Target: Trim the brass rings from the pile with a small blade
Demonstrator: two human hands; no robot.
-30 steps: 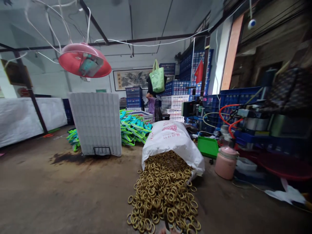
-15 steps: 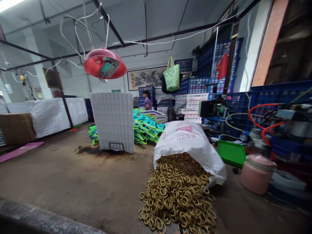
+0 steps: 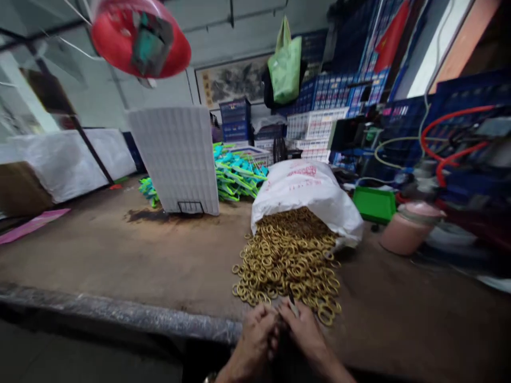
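Observation:
At the table's near edge my left hand (image 3: pixel 255 334) is closed, fingers curled, thumb side toward my right hand; what it holds, if anything, is hidden. Beside it, my right hand (image 3: pixel 304 327) is closed around a slim knife-like tool (image 3: pixel 293 306) with a dark tip pointing up and away; blur hides its exact kind. Just beyond both hands spreads a heap of brass-coloured rings (image 3: pixel 287 266). The heap spills from the open mouth of a white woven sack (image 3: pixel 303 183) lying on its side.
A white ribbed panel (image 3: pixel 175 159) stands upright on the brown table (image 3: pixel 167 260), with green and turquoise plastic pieces (image 3: pixel 237 173) behind it. To the right are a green tray (image 3: pixel 374 204) and a pink lidded jar (image 3: pixel 411 227). A red lamp (image 3: pixel 139 37) hangs overhead.
The view has tipped downward, so the table's front edge shows more and background things sit higher. Both my hands have come into view at the near side of the rings.

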